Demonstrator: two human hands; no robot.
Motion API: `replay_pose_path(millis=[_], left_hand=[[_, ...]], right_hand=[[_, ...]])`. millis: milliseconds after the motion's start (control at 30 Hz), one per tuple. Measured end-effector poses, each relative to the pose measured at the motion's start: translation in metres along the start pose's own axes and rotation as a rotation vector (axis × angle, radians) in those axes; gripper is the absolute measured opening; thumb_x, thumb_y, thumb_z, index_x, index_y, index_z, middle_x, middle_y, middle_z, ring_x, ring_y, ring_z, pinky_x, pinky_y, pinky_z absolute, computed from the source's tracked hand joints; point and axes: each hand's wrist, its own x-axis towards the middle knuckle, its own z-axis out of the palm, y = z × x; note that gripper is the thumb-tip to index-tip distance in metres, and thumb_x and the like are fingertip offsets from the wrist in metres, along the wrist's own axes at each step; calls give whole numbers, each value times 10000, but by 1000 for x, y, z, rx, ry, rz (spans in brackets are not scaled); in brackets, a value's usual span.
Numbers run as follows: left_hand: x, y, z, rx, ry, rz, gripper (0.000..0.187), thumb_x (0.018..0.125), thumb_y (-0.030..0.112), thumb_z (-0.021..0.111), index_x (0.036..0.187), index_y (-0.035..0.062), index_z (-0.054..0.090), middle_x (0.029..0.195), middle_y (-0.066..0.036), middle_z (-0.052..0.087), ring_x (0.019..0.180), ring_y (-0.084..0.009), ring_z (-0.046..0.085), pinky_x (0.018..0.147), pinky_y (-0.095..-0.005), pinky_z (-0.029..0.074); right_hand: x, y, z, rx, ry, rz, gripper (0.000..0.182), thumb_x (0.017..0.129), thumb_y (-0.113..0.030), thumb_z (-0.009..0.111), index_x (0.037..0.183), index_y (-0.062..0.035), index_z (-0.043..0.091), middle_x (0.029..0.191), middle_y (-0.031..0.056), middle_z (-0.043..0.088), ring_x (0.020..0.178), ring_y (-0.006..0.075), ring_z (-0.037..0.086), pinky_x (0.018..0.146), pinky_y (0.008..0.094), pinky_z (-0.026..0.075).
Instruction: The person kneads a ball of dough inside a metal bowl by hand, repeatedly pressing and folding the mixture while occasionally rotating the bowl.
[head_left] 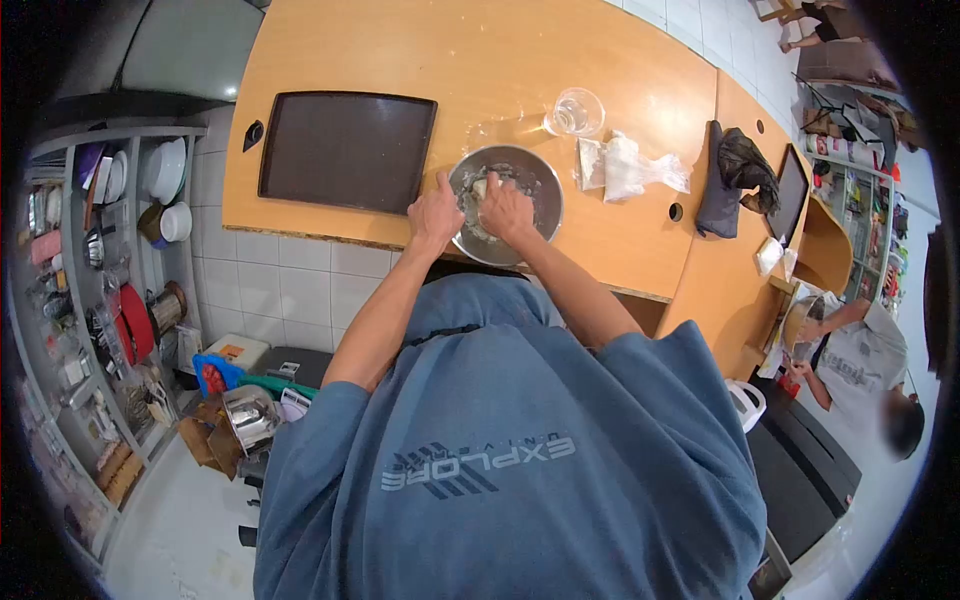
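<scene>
Just above the middle of the frame, a round metal bowl (505, 205) sits at the near edge of the wooden desk (500, 60), directly ahead of the person in the blue shirt. The left hand (436, 212) rests on the bowl's left rim, thumb up along the edge, its grip closed on the rim to steady it. The right hand (506, 208) is down inside the bowl, fingers curled into a pale lump of dough (481, 188); this grip looks clenched on the dough, though how firmly cannot be told. The dough lies under and just left of the right hand, between the two hands, so the right is the nearer one to it. The mass looks roughly rounded, with no clear long axis.

To the left of the bowl, a dark rectangular baking tray (345, 150) lies flat with nothing on it. Toward the upper right of the bowl stands a clear glass (576, 112); whether it holds anything is unclear. Beside it lies a crumpled plastic bag (630, 168) with something white inside. At the right edge of the frame, another person (865, 365) holds a separate bowl.
</scene>
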Motion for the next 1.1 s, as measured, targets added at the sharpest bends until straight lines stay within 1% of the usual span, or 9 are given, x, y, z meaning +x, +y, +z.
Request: replay_pose_path(millis=[67, 167, 367, 467, 567, 600, 700, 800, 1100], left_hand=[[0, 2, -2, 13, 11, -8, 378, 852, 132, 641, 1151, 0, 451, 816, -252, 712, 827, -445, 716, 731, -563, 556], [0, 2, -3, 27, 15, -20, 397, 837, 118, 636, 1169, -1, 454, 823, -247, 718, 831, -442, 719, 743, -558, 560], [0, 1, -2, 53, 12, -15, 445, 839, 138, 644, 1210, -12, 448, 840, -238, 725, 834, -430, 724, 744, -548, 563], [0, 2, -2, 39, 12, -18, 461, 833, 145, 664, 1207, -12, 447, 843, -235, 726, 835, -428, 724, 741, -549, 562], [-2, 4, -7, 37, -10, -21, 477, 824, 151, 687, 1203, -10, 445, 837, -229, 726, 845, -431, 721, 753, -555, 557], [-1, 4, -7, 33, -6, -25, 482, 821, 152, 693, 1200, -11, 443, 843, -232, 725, 849, -433, 720, 760, -558, 554], [1, 2, -1, 11, 7, -34, 492, 816, 155, 703, 1194, -16, 440, 864, -244, 721, 861, -441, 715, 776, -566, 549], [2, -2, 4, -14, 15, -31, 485, 821, 157, 696, 1190, -22, 436, 888, -262, 715, 871, -452, 710, 773, -569, 549], [0, -1, 3, -17, 2, -19, 433, 856, 153, 671, 1172, -20, 431, 852, -255, 714, 837, -455, 709, 742, -564, 555]], right_hand=[[3, 6, -4, 40, 7, 24, 493, 943, -399, 582, 1303, -70, 506, 1137, 268, 671, 1008, 435, 701, 852, 533, 569], [3, 19, -34, 253, -190, 103, 628, 867, -509, 677, 1288, -81, 494, 1172, 274, 671, 1070, 441, 677, 934, 530, 525], [-21, 45, -30, 704, 11, 161, 704, 736, -352, 837, 1262, -55, 474, 1171, 300, 665, 1112, 444, 652, 933, 480, 513], [-32, 39, -31, 688, 70, 46, 665, 751, -237, 850, 1265, -28, 483, 1097, 288, 668, 1039, 427, 669, 910, 466, 518], [-30, 39, -9, 264, -2, -162, 646, 767, -213, 823, 1282, -14, 487, 1051, 288, 660, 1052, 455, 646, 927, 500, 512], [-35, 38, -3, 213, 123, -205, 559, 835, -267, 771, 1265, -13, 520, 1000, 300, 649, 1057, 497, 618, 907, 537, 517], [-48, 20, -18, 315, 143, -56, 480, 914, -355, 683, 1216, -3, 563, 1022, 307, 626, 1018, 519, 607, 886, 554, 516], [-34, 31, 10, 268, 178, -236, 448, 948, -407, 624, 1177, -22, 600, 1189, 300, 563, 1000, 498, 600, 920, 558, 491], [-33, -13, 21, 112, 442, -31, 329, 923, -337, 592, 1032, -39, 680, 1016, 214, 650, 1010, 437, 633, 831, 580, 516]])
